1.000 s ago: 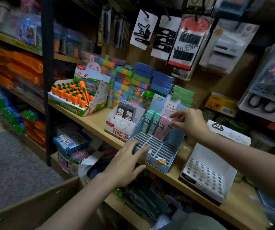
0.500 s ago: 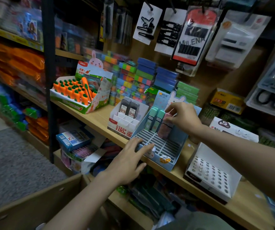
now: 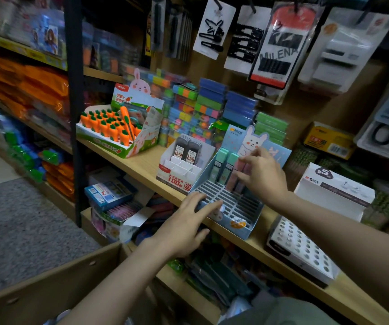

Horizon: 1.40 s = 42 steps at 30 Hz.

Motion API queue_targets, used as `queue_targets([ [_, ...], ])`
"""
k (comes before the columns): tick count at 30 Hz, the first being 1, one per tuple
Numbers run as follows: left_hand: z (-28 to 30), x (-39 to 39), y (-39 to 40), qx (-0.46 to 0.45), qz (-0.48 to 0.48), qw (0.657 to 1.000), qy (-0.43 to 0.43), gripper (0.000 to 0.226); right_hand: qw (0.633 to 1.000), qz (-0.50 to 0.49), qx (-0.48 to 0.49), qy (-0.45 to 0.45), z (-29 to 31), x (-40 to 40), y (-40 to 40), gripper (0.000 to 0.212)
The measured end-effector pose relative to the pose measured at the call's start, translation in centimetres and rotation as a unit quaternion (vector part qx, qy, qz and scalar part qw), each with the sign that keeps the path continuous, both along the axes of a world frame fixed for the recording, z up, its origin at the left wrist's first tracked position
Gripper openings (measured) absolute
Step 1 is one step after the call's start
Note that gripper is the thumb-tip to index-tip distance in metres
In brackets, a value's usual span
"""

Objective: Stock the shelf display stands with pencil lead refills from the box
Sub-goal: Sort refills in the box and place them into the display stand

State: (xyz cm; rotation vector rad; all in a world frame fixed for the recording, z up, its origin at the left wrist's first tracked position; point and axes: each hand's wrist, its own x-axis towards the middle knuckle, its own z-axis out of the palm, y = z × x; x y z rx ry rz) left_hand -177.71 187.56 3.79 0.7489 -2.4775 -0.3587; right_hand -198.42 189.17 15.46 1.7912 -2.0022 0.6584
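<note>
A pink refill (image 3: 240,177) is being pinched upright by the right grip (image 3: 262,175), empty slots lying just below; the blue stand (image 3: 247,227) is being steadied by the released left grip (image 3: 185,227).

- Left hand (image 3: 186,225), fingers straight, rests on front edge of blue display stand (image 3: 235,207) on wooden shelf (image 3: 141,165).
- Right hand (image 3: 262,175) pinches pink refill cases (image 3: 240,171) in the stand's back row, beside two green refill cases (image 3: 225,165).
- White stand (image 3: 179,170) just left holds two black refill cases (image 3: 187,150).
</note>
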Motion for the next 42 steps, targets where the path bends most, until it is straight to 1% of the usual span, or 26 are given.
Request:
queue_targets([
  [5, 0.2, 0.3, 0.3, -0.010, 0.007, 1.000, -0.021, 0.077, 0.995, -0.006, 0.088, -0.048, 0.4, 0.4, 0.8, 0.067],
  [7, 0.1, 0.7, 0.7, -0.014, 0.011, 1.000, -0.010, 0.078, 0.990, 0.030, 0.090, -0.102, 0.5, 0.7, 1.5, 0.080],
  [8, 0.0, 1.1, 1.0, -0.020, 0.016, 1.000, 0.014, 0.075, 0.987, 0.053, 0.072, -0.133, 0.5, 1.0, 2.0, 0.080],
  [9, -0.2, 1.5, 1.5, -0.030, 0.024, 0.998, 0.049, 0.069, 0.982, 0.077, 0.046, -0.165, 0.3, 1.6, 2.7, 0.074],
  [11, -0.9, 3.0, 2.5, -0.045, 0.043, 0.991, 0.116, 0.049, 0.969, 0.130, 0.011, -0.212, -0.5, 3.4, 4.1, 0.049],
  [13, -2.2, 5.3, 3.5, -0.020, 0.066, 0.989, 0.132, 0.032, 0.960, 0.191, 0.020, -0.206, -1.9, 6.0, 5.2, 0.024],
  [15, -4.0, 8.0, 4.7, 0.028, 0.112, 0.987, 0.112, 0.022, 0.944, 0.262, 0.085, -0.183, -3.7, 8.9, 5.9, 0.005],
  [16, -5.0, 9.4, 5.3, 0.058, 0.148, 0.981, 0.113, 0.019, 0.929, 0.299, 0.134, -0.171, -4.7, 10.4, 6.1, 0.007],
  [17, -6.2, 10.9, 5.9, 0.094, 0.197, 0.967, 0.128, 0.019, 0.910, 0.338, 0.184, -0.154, -5.8, 12.0, 6.3, 0.010],
  [18, -7.4, 12.5, 6.5, 0.140, 0.259, 0.943, 0.153, 0.022, 0.891, 0.371, 0.226, -0.134, -6.9, 13.7, 6.4, 0.012],
  [19, -8.6, 13.9, 7.1, 0.187, 0.328, 0.908, 0.183, 0.024, 0.874, 0.396, 0.259, -0.114, -8.1, 15.1, 6.4, 0.013],
  [21, -11.2, 16.1, 8.4, 0.259, 0.459, 0.821, 0.219, 0.026, 0.846, 0.416, 0.323, -0.087, -11.2, 17.4, 6.2, 0.014],
  [23, -14.2, 17.7, 10.2, 0.313, 0.549, 0.741, 0.226, 0.027, 0.820, 0.401, 0.402, -0.074, -15.3, 19.5, 5.6, 0.018],
  [25, -17.4, 18.7, 12.5, 0.362, 0.606, 0.675, 0.215, 0.028, 0.791, 0.363, 0.490, -0.054, -20.0, 21.4, 4.9, 0.024],
  [27, -20.6, 18.7, 14.6, 0.431, 0.622, 0.630, 0.175, 0.040, 0.769, 0.321, 0.552, -0.020, -24.8, 22.7, 4.8, 0.039],
  [29, -23.3, 18.4, 16.0, 0.492, 0.612, 0.606, 0.131, 0.053, 0.757, 0.294, 0.583, -0.009, -29.2, 23.3, 5.4, 0.056],
  [30, -24.4, 18.3, 16.3, 0.509, 0.603, 0.603, 0.118, 0.056, 0.753, 0.289, 0.592, -0.005, -31.0, 23.5, 5.8, 0.061],
  [31, -25.2, 18.3, 16.3, 0.517, 0.594, 0.607, 0.106, 0.059, 0.749, 0.290, 0.596, 0.006, -32.5, 23.6, 6.3, 0.064],
  [34, -26.8, 18.5, 15.3, 0.504, 0.564, 0.652, 0.054, 0.066, 0.744, 0.317, 0.585, 0.067, -35.8, 23.8, 6.6, 0.068],
  [36, -27.4, 18.7, 14.3, 0.489, 0.563, 0.666, 0.025, 0.069, 0.750, 0.331, 0.567, 0.081, -37.2, 24.3, 5.8, 0.067],
  [40, -28.8, 19.2, 12.9, 0.481, 0.584, 0.654, -0.012, 0.068, 0.783, 0.346, 0.510, 0.083, -39.6, 26.8, 3.2, 0.061],
  [42, -29.4, 19.1, 12.8, 0.476, 0.586, 0.655, -0.028, 0.065, 0.785, 0.364, 0.495, 0.084, -40.5, 28.6, 1.9, 0.056],
])
